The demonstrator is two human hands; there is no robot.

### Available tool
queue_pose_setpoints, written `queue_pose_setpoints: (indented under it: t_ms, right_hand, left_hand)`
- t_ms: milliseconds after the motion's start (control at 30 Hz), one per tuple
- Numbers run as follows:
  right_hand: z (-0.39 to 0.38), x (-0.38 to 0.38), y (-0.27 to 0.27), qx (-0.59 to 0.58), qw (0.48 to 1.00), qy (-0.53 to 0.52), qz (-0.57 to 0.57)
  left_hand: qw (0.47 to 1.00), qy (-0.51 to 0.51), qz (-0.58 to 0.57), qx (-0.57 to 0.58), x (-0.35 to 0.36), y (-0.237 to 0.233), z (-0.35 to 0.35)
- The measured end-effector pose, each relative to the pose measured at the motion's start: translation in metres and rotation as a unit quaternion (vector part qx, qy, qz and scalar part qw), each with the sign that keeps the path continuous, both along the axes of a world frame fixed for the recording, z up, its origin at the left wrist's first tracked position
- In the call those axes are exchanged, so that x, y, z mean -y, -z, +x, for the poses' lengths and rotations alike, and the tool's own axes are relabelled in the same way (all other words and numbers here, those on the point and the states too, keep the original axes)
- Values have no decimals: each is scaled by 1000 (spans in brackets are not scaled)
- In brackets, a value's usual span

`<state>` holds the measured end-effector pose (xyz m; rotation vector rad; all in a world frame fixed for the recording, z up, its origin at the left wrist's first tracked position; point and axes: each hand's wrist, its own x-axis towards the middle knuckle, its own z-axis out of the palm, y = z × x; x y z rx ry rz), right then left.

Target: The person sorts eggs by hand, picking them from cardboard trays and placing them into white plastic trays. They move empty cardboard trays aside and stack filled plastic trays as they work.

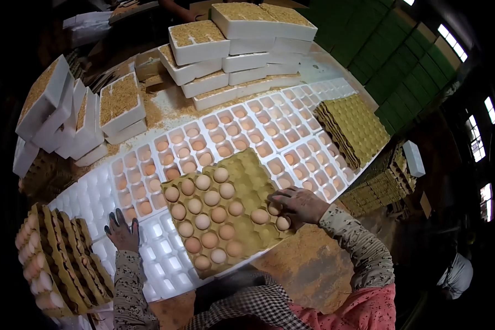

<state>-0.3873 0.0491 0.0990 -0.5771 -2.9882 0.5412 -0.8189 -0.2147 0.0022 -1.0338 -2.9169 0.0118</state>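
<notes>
A yellowish cardboard egg tray point(247, 170) lies across the white plastic trays, with brown eggs point(219, 214) in its left and middle cups. My right hand point(300, 204) is at the tray's right edge, its fingers over an egg and more eggs just beside them. Its grip is partly hidden. My left hand point(123, 231) rests with fingers spread on an empty white tray point(162, 250), left of the cardboard tray, holding nothing. Behind, white compartment trays point(209, 124) hold eggs in their cells.
White boxes topped with shavings point(198, 34) stand stacked at the back and left. Stacked cardboard trays point(355, 124) lie at the right, with more point(388, 190) beyond the table edge. Egg-filled cardboard trays point(66, 258) lean at the lower left. Part of a person's arm point(181, 10) shows at the top.
</notes>
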Motion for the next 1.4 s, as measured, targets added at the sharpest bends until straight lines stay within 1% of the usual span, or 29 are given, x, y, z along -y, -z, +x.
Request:
queue_pose_setpoints:
  t_ms: [33,100,133,200,233,267,300,333,367,400,467,533,567,600,633,667,733,800,833,867,900,933,967,1033,1100,1200,1267,1333,1400]
  right_hand:
    - [1,1,18,24,998,-25,61]
    - [-3,-4,9,11,997,-51,61]
    - [-2,-8,4,6,996,-72,61]
    - [6,-17,1,-4,997,-75,28]
    - [13,-20,-5,-83,988,6,-133]
    - [20,-24,-8,-158,940,85,-290]
    - [28,-29,-3,-231,837,132,-479]
    - [35,-28,-1,-253,756,160,-582]
    - [33,-19,-17,-124,906,100,-391]
    - [27,-8,-36,8,985,29,-168]
    - [20,16,-20,118,991,-60,-12]
    - [12,15,-16,173,982,-63,-39]
    - [10,11,-21,169,983,-69,-36]
    - [11,6,-30,106,984,-1,-145]
    - [16,0,-36,44,964,68,-252]
    - [18,-20,4,-165,918,-3,-361]
    - [-15,-24,-14,-268,783,68,-557]
    - [-48,-44,-2,-172,928,34,-328]
    - [-71,-25,-44,-40,976,80,-200]
    - [-84,-22,-42,-40,977,66,-200]
    - [-101,-18,-33,-13,998,19,-56]
    - [-121,-13,-23,6,995,-32,90]
    - [-135,-7,-10,43,990,-30,127]
    - [-144,-8,-5,41,991,-66,107]
    - [-143,-8,-10,33,991,-71,110]
    - [-154,5,-42,28,995,-58,81]
    - [-186,43,-67,-42,995,-88,-21]
    - [-234,82,-57,-25,990,-124,-61]
    - [-278,114,-32,55,989,-139,-2]
  left_hand:
    - [991,65,101,-60,-7,-3,12]
    - [932,210,296,0,-43,-57,74]
    - [895,246,362,93,-62,-73,108]
    - [894,318,268,165,-89,-99,176]
    - [871,406,234,146,-104,-104,202]
    - [840,490,198,126,-115,-106,223]
    - [832,512,178,122,-123,-92,242]
    - [824,531,156,118,-129,-74,254]
    - [829,524,155,116,-133,-65,259]
    - [829,530,148,103,-136,-59,260]
    - [835,527,135,83,-131,-65,255]
    - [850,334,297,278,-122,-86,245]
    - [810,246,408,343,-123,-88,235]
    - [812,243,409,338,-125,-95,226]
    - [870,269,290,295,-128,-106,218]
    - [911,287,166,247,-127,-112,214]
    - [911,344,139,181,-134,-98,228]
    - [909,415,-14,-39,-145,-62,237]
    - [913,405,-12,-44,-148,-52,234]
    - [914,400,38,54,-148,-44,228]
    - [906,385,90,149,-143,-48,221]
    - [917,362,90,142,-132,-53,213]
    - [925,312,117,185,-115,-76,209]
    - [912,200,190,305,-77,-113,191]
    - [839,101,367,389,-29,-116,150]
    - [809,-66,478,336,42,-91,82]
    - [874,-49,403,267,58,-91,54]
    - [939,24,316,136,48,-76,45]
    - [971,41,204,115,36,-50,35]
